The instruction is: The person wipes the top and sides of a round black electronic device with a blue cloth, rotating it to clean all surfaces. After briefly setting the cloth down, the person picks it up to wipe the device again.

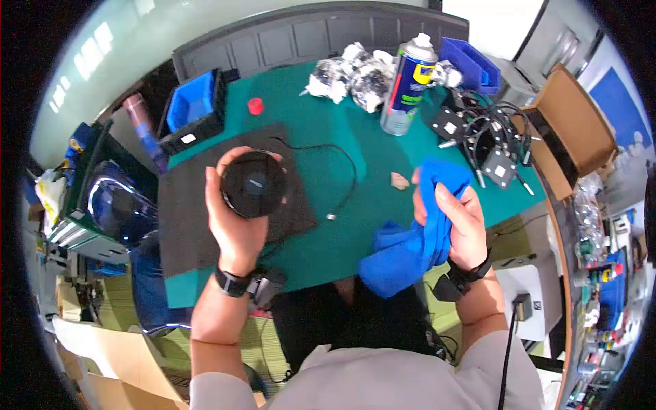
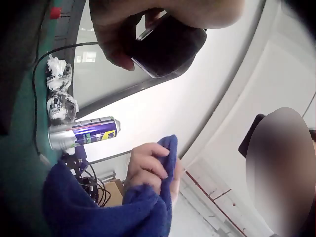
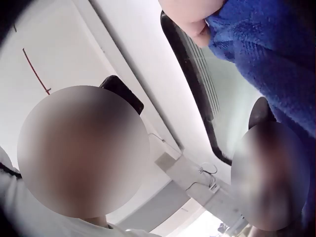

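Note:
A round black glossy disc-shaped object (image 1: 254, 183) is gripped around its edge by the left hand (image 1: 239, 229), held above the dark mat. In the left wrist view the left hand (image 2: 116, 29) curls over the dark object (image 2: 170, 47). The right hand (image 1: 467, 222) pinches a blue cloth (image 1: 403, 256) between thumb and fingers, and the cloth hangs down to the left. The left wrist view shows the right hand (image 2: 148, 168) with the cloth (image 2: 108, 207); in the right wrist view the cloth (image 3: 271, 54) covers much of the fingers. The two hands are apart.
On the green table (image 1: 307, 256) lie a dark mat (image 1: 188, 219), a thin black cable (image 1: 354, 164) and a red cap (image 1: 255, 106). Behind stand a spray can (image 1: 408, 85), crumpled foil-like bundles (image 1: 369, 82) and a blue bin (image 1: 191, 102). Black cabled devices (image 1: 499, 167) and an open cardboard box (image 1: 581, 130) are right.

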Demonstrator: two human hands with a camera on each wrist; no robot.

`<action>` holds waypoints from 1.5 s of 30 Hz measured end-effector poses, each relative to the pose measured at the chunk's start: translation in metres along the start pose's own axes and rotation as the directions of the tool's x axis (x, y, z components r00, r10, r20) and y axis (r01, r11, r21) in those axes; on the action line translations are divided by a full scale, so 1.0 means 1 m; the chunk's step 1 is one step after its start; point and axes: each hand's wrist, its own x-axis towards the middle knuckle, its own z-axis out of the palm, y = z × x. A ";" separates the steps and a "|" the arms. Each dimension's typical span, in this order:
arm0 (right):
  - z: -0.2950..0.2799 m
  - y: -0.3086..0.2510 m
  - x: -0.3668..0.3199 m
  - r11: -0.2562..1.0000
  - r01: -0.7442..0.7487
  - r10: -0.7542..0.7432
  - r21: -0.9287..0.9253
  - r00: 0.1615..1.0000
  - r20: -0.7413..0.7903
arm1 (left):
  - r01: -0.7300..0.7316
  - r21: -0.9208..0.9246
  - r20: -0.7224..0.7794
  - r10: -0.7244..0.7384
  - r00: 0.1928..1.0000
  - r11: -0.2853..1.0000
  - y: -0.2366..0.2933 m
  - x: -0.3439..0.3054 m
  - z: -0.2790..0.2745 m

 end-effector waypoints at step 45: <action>-0.024 0.014 0.006 0.247 0.191 -0.413 -0.950 0.908 0.075 | 0.087 -0.075 -0.058 -0.092 0.994 0.993 -0.005 0.000 0.002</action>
